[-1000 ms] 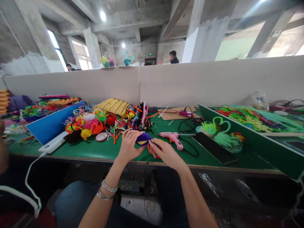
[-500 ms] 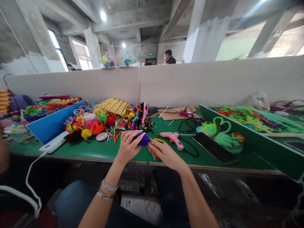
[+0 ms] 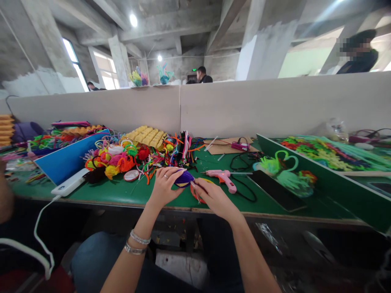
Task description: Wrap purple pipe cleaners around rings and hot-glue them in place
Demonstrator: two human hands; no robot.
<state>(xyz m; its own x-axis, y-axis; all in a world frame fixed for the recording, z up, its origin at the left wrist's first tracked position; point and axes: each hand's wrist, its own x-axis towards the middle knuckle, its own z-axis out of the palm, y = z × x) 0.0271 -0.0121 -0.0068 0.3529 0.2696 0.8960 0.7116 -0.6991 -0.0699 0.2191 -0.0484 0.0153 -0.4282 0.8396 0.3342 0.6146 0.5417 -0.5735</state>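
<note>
My left hand (image 3: 163,185) is closed around a rounded purple piece (image 3: 185,178) that looks wound from pipe cleaner, with a pale patch showing at its underside. With thumb and fingers, my right hand (image 3: 215,197) pinches the right tip of that same piece. Both hands are just above the front edge of the green table. Partly hidden behind my right fingers lies something with orange-red loops (image 3: 195,194), perhaps scissors handles. A pink hot glue gun (image 3: 224,178) rests to the right of the hands, a glue stick poking from its back.
Colourful pipe-cleaner shapes (image 3: 122,156) and a yellow egg-carton sheet (image 3: 146,135) are heaped at left by a blue board (image 3: 70,156) and white power strip (image 3: 70,183). Right are a phone (image 3: 275,189), green pipe-cleaner pieces (image 3: 288,175) and a green divider (image 3: 317,183). People stand beyond the partition.
The purple piece has turned slightly in my left fingers, exposing the pale patch below. My right hand has barely moved. Behind the partition, one person shifted left and another appeared at far right.
</note>
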